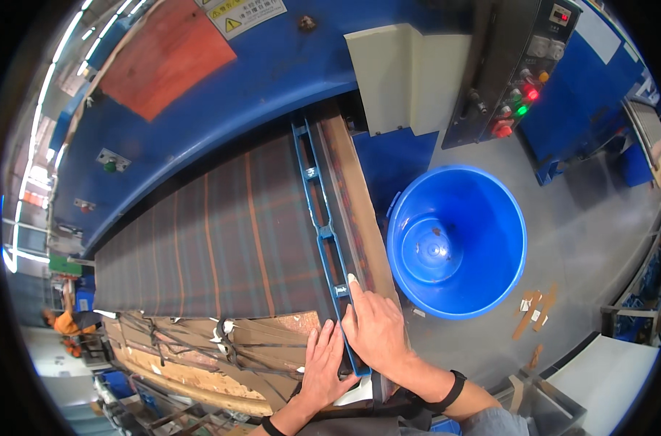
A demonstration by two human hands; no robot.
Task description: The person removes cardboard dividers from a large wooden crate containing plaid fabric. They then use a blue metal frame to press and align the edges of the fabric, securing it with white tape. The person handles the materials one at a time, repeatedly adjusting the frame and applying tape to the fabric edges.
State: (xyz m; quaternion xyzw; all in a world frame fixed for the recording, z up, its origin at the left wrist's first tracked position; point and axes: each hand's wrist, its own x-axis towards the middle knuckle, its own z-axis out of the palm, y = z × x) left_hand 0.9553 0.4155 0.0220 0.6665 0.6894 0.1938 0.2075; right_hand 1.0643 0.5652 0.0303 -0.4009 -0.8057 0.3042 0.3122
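A long, narrow blue metal cutting die [325, 232] lies on dark plaid fabric [221, 232] with orange and green lines, along the fabric's right-hand side. My left hand [322, 369] rests flat beside the die's near end, fingers stretched out and thumb close to the end of the frame. On the die's right side bar, my right hand [374, 327] grips with thumb and fingers, its index finger reaching forward along the bar. Its lower fingers are partly hidden. The die's far end reaches under the blue press [272, 65].
A large blue bucket [509, 291] stands on the grey floor to the right. Behind it hangs a control box [516, 80] with lit buttons. Torn cardboard and cords [229, 341] lie along the near edge. Brown scraps [541, 305] litter the floor. Another person [76, 323] is far left.
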